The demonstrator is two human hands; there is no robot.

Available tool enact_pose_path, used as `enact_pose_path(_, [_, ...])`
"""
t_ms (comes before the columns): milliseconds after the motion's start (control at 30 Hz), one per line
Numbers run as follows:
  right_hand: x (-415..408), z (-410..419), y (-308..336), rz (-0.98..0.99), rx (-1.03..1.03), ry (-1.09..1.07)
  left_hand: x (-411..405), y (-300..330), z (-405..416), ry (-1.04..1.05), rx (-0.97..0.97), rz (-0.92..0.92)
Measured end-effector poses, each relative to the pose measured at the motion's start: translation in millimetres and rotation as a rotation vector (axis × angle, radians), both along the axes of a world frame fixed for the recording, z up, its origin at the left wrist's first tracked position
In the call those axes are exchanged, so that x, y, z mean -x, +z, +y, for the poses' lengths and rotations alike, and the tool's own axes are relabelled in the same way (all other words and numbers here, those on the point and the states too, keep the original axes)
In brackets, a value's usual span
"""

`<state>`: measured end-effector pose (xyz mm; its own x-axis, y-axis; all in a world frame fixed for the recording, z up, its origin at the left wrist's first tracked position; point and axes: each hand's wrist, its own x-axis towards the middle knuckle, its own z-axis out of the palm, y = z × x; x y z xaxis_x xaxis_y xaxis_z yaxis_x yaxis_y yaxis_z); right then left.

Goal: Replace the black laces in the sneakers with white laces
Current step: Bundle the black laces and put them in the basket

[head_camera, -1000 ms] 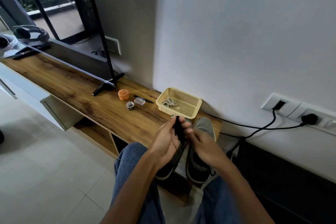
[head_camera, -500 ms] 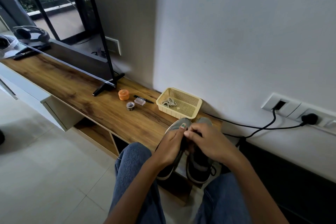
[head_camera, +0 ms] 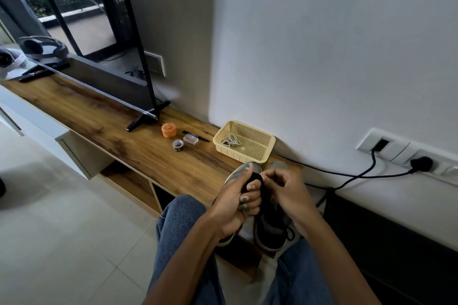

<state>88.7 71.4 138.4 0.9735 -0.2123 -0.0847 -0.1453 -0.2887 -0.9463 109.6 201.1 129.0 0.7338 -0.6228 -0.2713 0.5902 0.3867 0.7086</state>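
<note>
Black lace bunched up in both hands over the sneakers.

The black lace (head_camera: 255, 181) sits wadded in the left hand (head_camera: 235, 203), fingers curled round it; the right hand (head_camera: 285, 190) pinches its top. Two grey sneakers (head_camera: 272, 225) stand on the wooden shelf (head_camera: 138, 146) just beneath, white laces (head_camera: 230, 141) lying in the yellow basket (head_camera: 257, 153) behind.

Single head-worn wide-angle view, looking forward and down, close over hands (head_camera: 257, 195), wooden shelf (head_camera: 138, 146) ahead.
</note>
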Motion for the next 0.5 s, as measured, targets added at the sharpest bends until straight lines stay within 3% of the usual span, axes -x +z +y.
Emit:
enact_pose_path(400, [13, 2, 5, 0.127, -0.279, 0.112, -9, -2, 7, 0.084, -0.018, 0.007])
enact_pose_path(500, [11, 0, 4, 0.112, -0.221, 0.17, -9, -1, 8, 0.068, -0.048, 0.006])
